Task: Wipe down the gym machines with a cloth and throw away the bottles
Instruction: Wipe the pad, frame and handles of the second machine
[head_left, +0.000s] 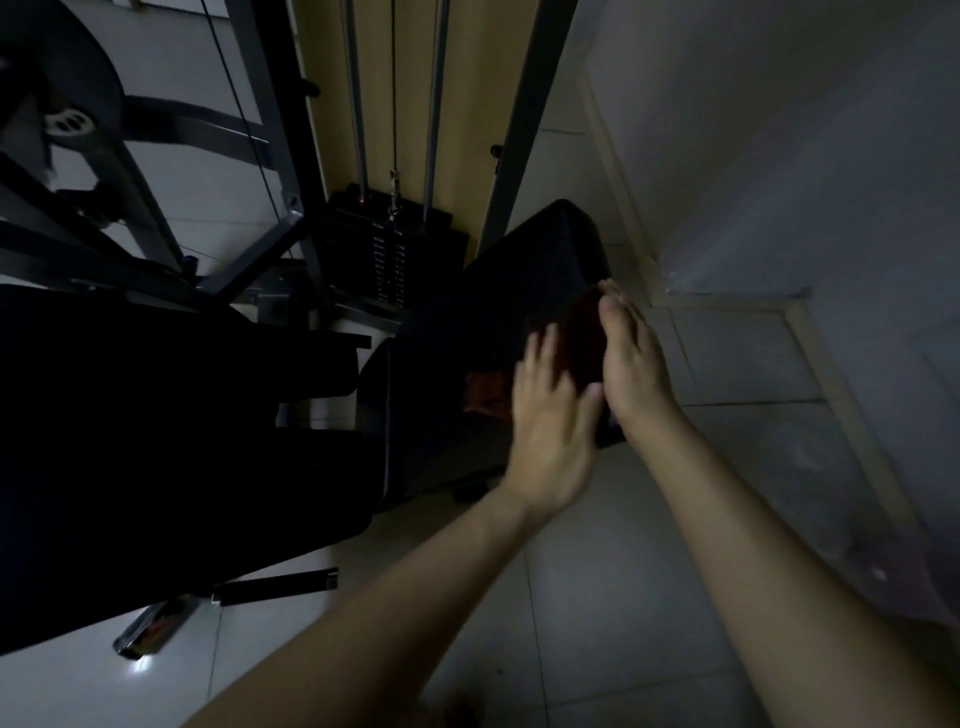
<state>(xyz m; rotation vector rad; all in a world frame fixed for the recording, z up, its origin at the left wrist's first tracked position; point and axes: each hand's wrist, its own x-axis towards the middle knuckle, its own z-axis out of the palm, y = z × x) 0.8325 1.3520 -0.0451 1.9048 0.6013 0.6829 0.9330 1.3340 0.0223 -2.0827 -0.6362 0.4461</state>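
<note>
Item: cloth (584, 332), dark red apparently, spread on black padded bench (540, 254). Hands: left hand (545, 421) and right hand (634, 364) flat, fingers straight, pressing it. Method: overlapping strokes, even pressure, edges included.

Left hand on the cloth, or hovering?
Touching. Head view: the left hand lies flat on the red-brown cloth, cloth showing either side of its fingers, on the black pad.

Bare left hand (548, 431), bare right hand (631, 364), forearms (753, 545) uncovered to frame edge
</note>
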